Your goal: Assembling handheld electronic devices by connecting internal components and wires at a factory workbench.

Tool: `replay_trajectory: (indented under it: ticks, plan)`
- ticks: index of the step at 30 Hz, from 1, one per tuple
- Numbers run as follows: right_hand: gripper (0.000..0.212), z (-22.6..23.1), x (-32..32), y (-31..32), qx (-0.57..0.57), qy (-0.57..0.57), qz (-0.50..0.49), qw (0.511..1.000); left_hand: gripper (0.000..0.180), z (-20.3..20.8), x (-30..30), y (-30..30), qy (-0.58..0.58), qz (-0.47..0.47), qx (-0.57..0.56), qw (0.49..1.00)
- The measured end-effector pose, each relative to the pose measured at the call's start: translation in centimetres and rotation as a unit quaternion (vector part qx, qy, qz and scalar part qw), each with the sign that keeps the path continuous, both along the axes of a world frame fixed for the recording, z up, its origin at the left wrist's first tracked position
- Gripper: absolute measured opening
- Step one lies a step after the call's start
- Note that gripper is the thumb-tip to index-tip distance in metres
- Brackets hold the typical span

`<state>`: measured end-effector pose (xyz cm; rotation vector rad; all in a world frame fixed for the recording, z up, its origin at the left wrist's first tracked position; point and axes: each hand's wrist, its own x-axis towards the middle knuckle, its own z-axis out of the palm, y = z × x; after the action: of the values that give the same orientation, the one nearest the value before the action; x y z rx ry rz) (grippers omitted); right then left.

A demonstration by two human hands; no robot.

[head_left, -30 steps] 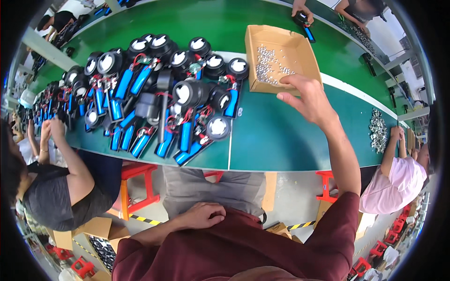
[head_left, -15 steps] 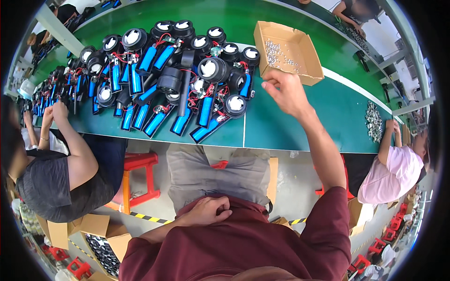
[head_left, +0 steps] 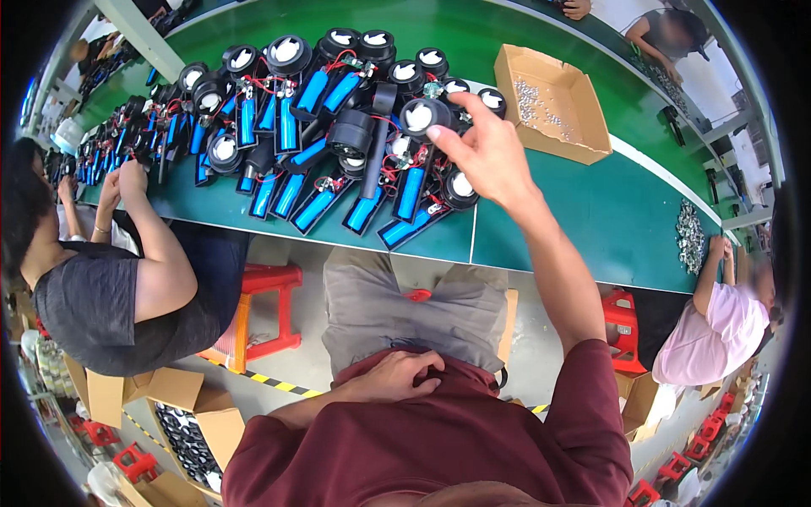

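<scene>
My right hand (head_left: 488, 160) reaches over the right end of a heap of black round-headed units. Its thumb and forefinger are apart around a round head with a white centre (head_left: 420, 117), and I cannot tell whether they touch it. The other fingers are partly hidden; no held thing shows. The units have black casings with blue cylinders (head_left: 411, 193), red wires and small circuit boards. Loosely bent, my left hand (head_left: 395, 377) rests on my dark red shirt at the waist, with nothing visible in it.
A shallow cardboard box (head_left: 583, 139) with small metal parts stands right of the heap on the green table (head_left: 566, 220). More metal parts (head_left: 688, 237) lie farther right by a person in pink. At left, another person's hands (head_left: 118, 190) work at the table. Red stools (head_left: 274, 317) stand below.
My right hand has moved left from beside the cardboard box to the heap, and its thumb and forefinger have spread. The view has shifted slightly. My left hand stays at my waist.
</scene>
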<state>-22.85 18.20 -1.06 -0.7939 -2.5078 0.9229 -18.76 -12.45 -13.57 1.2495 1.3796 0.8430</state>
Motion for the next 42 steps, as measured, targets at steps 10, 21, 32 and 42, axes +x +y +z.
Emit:
replay_trajectory:
  ticks: [10, 21, 32, 42]
  plan:
    - [0.071, -0.4, -1.1, -1.5, 0.047, -0.022, -0.025, 0.998, 0.024, -1.0, -0.5, -0.7, 0.038, 0.096, 0.12, 0.987]
    - [0.072, -1.2, -0.9, -0.9, -0.128, 0.088, -0.07, 0.985, 0.002, -2.6, -0.1, -0.7, 0.013, 0.263, 0.041, 0.964]
    - [0.059, 1.2, 3.9, -0.3, -0.303, 0.283, -0.014, 0.91, 0.014, 2.7, -5.8, 5.5, -0.101, 0.446, 0.222, 0.861]
    - [0.069, -1.7, 11.7, -8.5, -0.502, 0.252, 0.04, 0.827, 0.056, 6.2, -4.8, 9.6, -0.454, 0.153, 0.09, 0.873]
